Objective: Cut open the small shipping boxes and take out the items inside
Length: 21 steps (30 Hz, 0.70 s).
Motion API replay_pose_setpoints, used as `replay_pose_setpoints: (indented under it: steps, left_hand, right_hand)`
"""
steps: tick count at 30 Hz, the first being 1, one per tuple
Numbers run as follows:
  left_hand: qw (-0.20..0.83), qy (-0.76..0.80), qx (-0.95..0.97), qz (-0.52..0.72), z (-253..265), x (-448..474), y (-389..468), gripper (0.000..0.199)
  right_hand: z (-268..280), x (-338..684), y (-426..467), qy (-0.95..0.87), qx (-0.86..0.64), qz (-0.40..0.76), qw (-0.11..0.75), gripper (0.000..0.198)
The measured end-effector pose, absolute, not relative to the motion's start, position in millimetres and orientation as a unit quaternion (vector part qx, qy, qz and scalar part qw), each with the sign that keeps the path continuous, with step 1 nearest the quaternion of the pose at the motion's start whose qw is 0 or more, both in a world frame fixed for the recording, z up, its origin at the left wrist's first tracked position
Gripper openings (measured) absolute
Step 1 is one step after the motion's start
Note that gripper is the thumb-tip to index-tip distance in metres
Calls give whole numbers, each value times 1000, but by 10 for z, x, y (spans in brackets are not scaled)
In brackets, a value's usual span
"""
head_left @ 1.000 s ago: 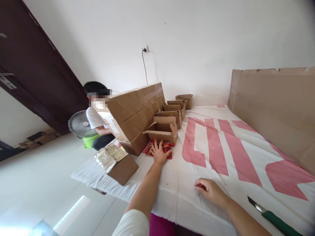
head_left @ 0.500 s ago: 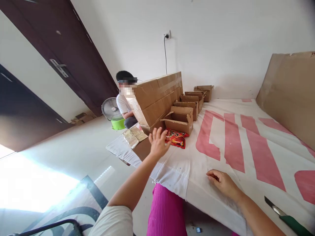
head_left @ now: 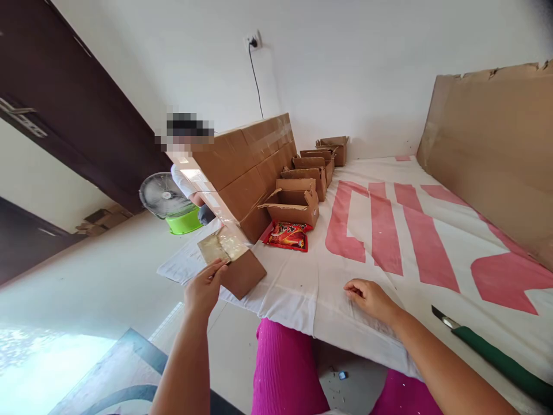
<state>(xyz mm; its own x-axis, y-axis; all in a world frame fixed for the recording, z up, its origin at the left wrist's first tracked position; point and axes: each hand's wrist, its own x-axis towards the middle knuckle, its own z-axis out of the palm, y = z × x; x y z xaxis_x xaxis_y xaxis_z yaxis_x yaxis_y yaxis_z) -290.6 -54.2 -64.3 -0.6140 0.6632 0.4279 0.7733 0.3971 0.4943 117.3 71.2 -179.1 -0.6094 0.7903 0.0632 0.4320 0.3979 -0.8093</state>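
At the near left corner of the table, a small brown cardboard box [head_left: 242, 275] has a strip of shiny tape across its far part. My left hand [head_left: 203, 291] has its fingers closed on the near left edge of this box. Loosely curled, my right hand [head_left: 370, 297] rests on the cloth by the table's front edge, and nothing shows in it. Between and beyond my hands lies a red printed food packet [head_left: 288, 236], in front of an open cardboard box [head_left: 298, 208]. A knife with a green handle [head_left: 496, 354] lies to the right of my right forearm.
Several open boxes [head_left: 311, 176] run in a row toward the wall, beside stacked closed cartons [head_left: 254, 173]. A large cardboard sheet [head_left: 492, 150] stands at the right. Past the table's left side are a person's arm [head_left: 185, 183] and a fan [head_left: 162, 196] by a green stool [head_left: 184, 222].
My left hand has moved left and toward me, from beside the red packet to the taped box, and its spread fingers have closed. My right hand stays on the cloth. The view has shifted.
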Motion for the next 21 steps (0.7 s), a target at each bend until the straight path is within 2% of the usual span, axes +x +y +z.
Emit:
replay_pose_setpoints:
  steps: [5, 8, 11, 13, 14, 17, 21]
  left_hand:
    - [38, -801, -516, -303, -565, -2004, -605, 26]
    - [-28, -716, -611, -336, -587, -1692, -608, 35]
    - [-19, -664, -583, -468, -663, -1777, -474, 35]
    - [33, -672, -454, -584, -726, -1985, -288, 34]
    - [21, -676, -392, -623, -759, -2094, -182, 37]
    - [-106, -669, -348, -648, -857, -2266, 85, 49]
    - [-229, -634, -422, -606, -992, -1901, 116, 53]
  right_hand:
    - [-1763, 1144, 683, -756, -389, 450, 276, 30]
    - [-1758, 1152, 664, -735, -390, 470, 295, 32]
    - [-1779, 1174, 665, -735, -385, 470, 301, 33]
    - [-1808, 1181, 677, -737, -382, 470, 300, 34]
    - [-1821, 1177, 680, -737, -381, 471, 301, 35]
    - [-1804, 1132, 648, -722, -382, 470, 334, 44]
    - [-1674, 1121, 448, -689, -358, 458, 434, 72]
